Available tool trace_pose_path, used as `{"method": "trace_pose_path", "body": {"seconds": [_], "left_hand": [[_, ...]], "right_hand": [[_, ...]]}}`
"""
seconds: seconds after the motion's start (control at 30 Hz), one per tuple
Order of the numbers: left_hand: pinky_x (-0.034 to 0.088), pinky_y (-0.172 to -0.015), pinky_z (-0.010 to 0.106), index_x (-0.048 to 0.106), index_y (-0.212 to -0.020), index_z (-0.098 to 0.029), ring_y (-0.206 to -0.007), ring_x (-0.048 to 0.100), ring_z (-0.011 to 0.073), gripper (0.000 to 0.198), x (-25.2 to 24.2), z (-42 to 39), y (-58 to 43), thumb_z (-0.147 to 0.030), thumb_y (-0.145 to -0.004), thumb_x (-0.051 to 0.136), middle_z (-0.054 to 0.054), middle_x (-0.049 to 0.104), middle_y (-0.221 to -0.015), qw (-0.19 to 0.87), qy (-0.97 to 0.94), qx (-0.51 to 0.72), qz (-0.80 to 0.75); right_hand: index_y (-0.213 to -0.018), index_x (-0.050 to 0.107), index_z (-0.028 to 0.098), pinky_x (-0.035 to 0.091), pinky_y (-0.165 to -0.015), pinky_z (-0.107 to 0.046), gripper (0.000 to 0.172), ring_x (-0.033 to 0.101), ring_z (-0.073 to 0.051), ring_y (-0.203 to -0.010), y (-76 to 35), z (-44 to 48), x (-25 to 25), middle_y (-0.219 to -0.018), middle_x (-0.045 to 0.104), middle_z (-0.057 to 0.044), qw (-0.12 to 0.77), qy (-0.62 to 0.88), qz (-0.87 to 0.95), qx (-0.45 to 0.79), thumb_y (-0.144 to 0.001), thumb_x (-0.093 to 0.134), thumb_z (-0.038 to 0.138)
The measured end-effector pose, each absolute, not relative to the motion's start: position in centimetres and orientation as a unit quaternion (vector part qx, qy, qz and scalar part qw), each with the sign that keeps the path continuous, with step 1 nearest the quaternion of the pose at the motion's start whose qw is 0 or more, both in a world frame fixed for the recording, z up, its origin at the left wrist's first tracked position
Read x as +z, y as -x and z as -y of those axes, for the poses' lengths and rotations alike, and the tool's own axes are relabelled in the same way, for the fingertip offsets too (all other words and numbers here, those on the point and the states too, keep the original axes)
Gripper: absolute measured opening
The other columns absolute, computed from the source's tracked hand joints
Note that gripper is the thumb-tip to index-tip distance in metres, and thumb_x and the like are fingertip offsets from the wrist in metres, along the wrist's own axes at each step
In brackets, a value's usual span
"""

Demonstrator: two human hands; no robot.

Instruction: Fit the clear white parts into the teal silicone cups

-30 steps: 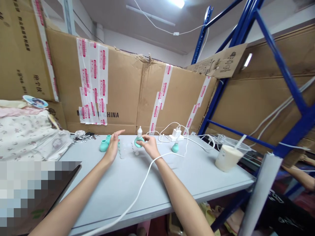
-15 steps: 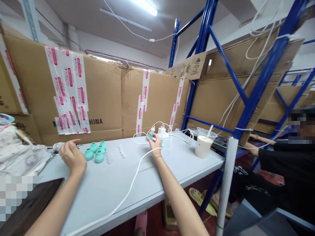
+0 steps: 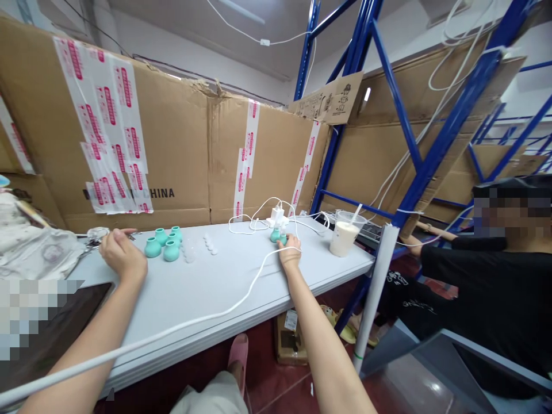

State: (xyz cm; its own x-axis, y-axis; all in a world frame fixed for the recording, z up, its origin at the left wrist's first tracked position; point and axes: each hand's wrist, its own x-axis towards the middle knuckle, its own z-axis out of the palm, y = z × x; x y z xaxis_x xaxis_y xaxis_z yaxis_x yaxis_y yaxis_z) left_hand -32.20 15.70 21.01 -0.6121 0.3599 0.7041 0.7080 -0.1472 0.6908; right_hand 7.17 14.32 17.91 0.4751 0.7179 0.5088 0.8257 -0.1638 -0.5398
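Note:
My right hand (image 3: 290, 253) is at the far side of the table, its fingers closed round a small round teal pot (image 3: 283, 237) with a clear piece at its top. Touching or close beside that is another teal pot (image 3: 275, 235). At the left, my left hand (image 3: 124, 254) rests on its side on the table, fingers loosely bent and one stretched out, with nothing visible in it. Right of it stand several teal pots (image 3: 171, 250) with open necks. Small clear plastic pieces (image 3: 188, 253) and a row of clear beads (image 3: 211, 245) lie beside these pots.
A white charger (image 3: 277, 215) with looped cables stands behind my right hand. A white cable (image 3: 224, 314) crosses in front. To the right is a cup of milky drink (image 3: 344, 237) with a straw. A dark-screened device (image 3: 64, 333) lies left. A co-worker (image 3: 487, 310) sits right.
My right hand has moved lower and toward the table with the teal pot, next to the other one. My left hand stays in place. The view has tilted down.

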Motion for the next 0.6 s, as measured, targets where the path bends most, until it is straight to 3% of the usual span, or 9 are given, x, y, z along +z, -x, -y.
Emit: {"method": "trace_pose_path", "body": {"seconds": [0.43, 0.6], "left_hand": [[0.037, -0.082, 0.033, 0.063, -0.079, -0.011, -0.082, 0.052, 0.0201, 0.050, 20.8, -15.8, 31.8, -0.028, -0.089, 0.017, 0.011, 0.061, -0.083, 0.123, 0.460, -0.616, 0.627], [0.037, -0.082, 0.034, 0.063, -0.079, -0.012, -0.082, 0.050, 0.0207, 0.046, 21.8, -15.1, 31.2, -0.030, -0.087, 0.021, 0.010, 0.059, -0.079, 0.105, 0.473, -0.627, 0.610]], "right_hand": [[-0.107, 0.053, 0.007, 0.034, -0.083, -0.031, 0.034, 0.050, -0.025, -0.097, -7.4, -15.3, 17.5, -0.103, 0.057, -0.016, 0.390, 0.766, 0.509, -0.052, -0.078, 0.055, 0.024], [-0.116, 0.047, 0.005, 0.032, -0.090, -0.033, 0.048, 0.046, -0.027, -0.106, -7.1, -15.1, 17.3, -0.111, 0.052, -0.019, 0.403, 0.762, 0.505, -0.053, -0.074, 0.059, 0.023]]}}
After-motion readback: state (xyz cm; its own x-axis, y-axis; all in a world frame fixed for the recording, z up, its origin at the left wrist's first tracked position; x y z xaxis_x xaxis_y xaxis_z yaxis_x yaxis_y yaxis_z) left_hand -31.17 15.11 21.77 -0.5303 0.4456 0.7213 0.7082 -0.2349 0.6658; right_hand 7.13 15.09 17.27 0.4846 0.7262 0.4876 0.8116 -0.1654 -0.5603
